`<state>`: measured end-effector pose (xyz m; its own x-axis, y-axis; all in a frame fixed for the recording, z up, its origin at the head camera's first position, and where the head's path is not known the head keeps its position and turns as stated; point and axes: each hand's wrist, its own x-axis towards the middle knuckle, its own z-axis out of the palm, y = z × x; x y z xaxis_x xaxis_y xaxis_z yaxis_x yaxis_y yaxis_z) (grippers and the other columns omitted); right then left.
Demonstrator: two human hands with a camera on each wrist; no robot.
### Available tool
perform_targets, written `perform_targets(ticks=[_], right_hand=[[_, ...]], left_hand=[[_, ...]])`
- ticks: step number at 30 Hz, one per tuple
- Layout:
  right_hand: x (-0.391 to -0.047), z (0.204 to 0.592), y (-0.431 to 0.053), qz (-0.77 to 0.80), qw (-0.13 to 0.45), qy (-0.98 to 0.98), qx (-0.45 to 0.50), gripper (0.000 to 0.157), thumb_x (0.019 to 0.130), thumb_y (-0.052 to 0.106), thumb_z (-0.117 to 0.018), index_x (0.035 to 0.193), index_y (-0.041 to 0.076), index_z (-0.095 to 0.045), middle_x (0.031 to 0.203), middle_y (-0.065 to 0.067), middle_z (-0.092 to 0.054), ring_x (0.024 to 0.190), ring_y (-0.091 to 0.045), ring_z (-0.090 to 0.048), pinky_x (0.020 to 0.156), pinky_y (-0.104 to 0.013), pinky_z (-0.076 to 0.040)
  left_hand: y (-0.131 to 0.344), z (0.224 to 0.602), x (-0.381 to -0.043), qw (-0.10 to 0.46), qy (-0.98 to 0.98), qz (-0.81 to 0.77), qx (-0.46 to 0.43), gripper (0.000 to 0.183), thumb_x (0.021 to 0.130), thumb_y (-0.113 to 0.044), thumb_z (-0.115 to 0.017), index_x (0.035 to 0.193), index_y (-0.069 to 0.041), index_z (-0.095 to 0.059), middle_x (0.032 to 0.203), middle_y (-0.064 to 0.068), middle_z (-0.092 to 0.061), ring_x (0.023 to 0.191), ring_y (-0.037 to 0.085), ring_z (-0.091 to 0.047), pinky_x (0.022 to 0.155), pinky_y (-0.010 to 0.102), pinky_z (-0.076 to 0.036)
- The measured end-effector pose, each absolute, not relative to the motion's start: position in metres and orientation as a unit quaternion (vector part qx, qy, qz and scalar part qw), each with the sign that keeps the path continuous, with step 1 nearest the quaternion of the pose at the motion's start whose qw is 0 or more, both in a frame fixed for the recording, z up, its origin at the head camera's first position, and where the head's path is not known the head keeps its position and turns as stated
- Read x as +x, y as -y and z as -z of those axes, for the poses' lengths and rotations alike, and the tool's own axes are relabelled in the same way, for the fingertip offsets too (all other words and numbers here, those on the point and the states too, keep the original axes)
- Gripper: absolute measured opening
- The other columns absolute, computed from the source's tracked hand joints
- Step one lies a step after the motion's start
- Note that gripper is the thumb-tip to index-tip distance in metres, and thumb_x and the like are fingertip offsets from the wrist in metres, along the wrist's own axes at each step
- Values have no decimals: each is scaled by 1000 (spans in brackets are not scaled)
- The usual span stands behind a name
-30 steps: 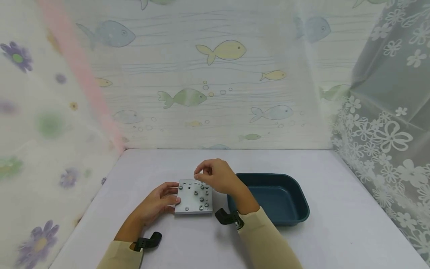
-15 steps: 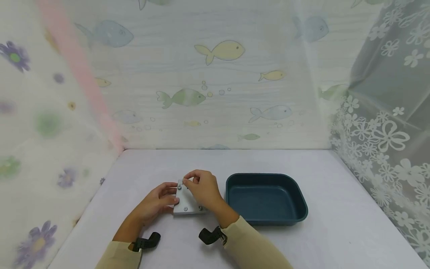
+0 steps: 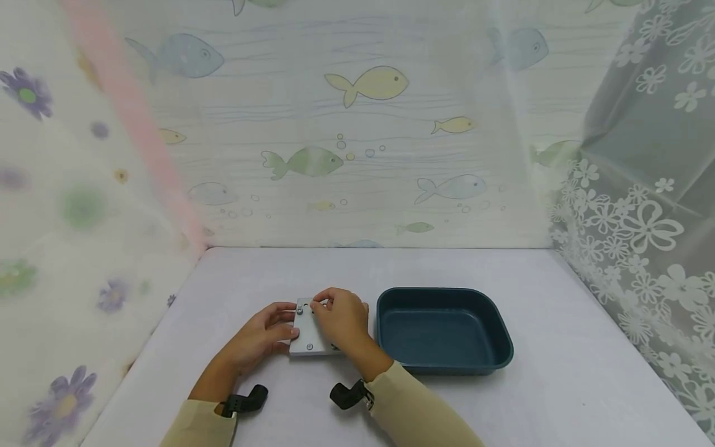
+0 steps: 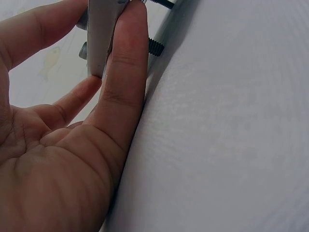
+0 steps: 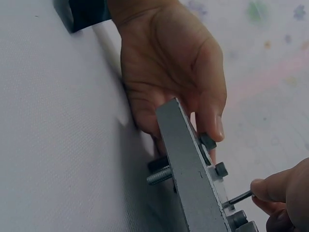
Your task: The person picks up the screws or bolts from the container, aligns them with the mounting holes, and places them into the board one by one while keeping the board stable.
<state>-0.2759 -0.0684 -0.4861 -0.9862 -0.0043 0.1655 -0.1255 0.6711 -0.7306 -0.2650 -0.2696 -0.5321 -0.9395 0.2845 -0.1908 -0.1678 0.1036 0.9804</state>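
A silvery metal plate (image 3: 307,335) is held at its left edge by my left hand (image 3: 259,335), thumb on the upper face and fingers at the far edge and underneath. Several socket-head bolts (image 5: 221,169) stand out of its top. Threaded bolt ends (image 4: 155,47) poke out below, and the plate is raised off the table. My right hand (image 3: 343,316) reaches over the plate's right part, hiding it in the head view. Between thumb and fingertips it pinches a thin metal pin (image 5: 240,198), whose tip is at the plate's top face among the bolts. The pin's other end is hidden by the fingers.
A dark blue rectangular tray (image 3: 444,335) stands on the white-covered table (image 3: 536,397), just right of my right hand. Patterned curtains (image 3: 363,205) close off the back and both sides. Each wrist wears a black strap camera (image 3: 246,402).
My right hand has moved left and nearer, from the plate's far edge down onto its upper part, and lately shifted slightly right. My left hand keeps its hold on the plate.
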Motion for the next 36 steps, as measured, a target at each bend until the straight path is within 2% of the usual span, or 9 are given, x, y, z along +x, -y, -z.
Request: perform_targets(ticks=[8,36], right_hand=[[-275,486,70,-395,73,914,51,8,93,36,-76,96,29,-81,59,8,-51,63,-11,-48,72,-35,-31],[-270,479,69,-370,51,926,50,9,95,36,-74,96,30,-80,61,10,-55,69,-11,-50,73,-35,-32]], left_hand=[[271,532,-264,173,-722,-667,60,69,93,-20,-77,151,-9,-41,153,21,-45,116,29,-63,85,42,-61],[270,534,-266,172,-721,-670,42,69,91,-20,-80,149,-13,-43,152,17,-48,117,29,-63,85,42,-62]])
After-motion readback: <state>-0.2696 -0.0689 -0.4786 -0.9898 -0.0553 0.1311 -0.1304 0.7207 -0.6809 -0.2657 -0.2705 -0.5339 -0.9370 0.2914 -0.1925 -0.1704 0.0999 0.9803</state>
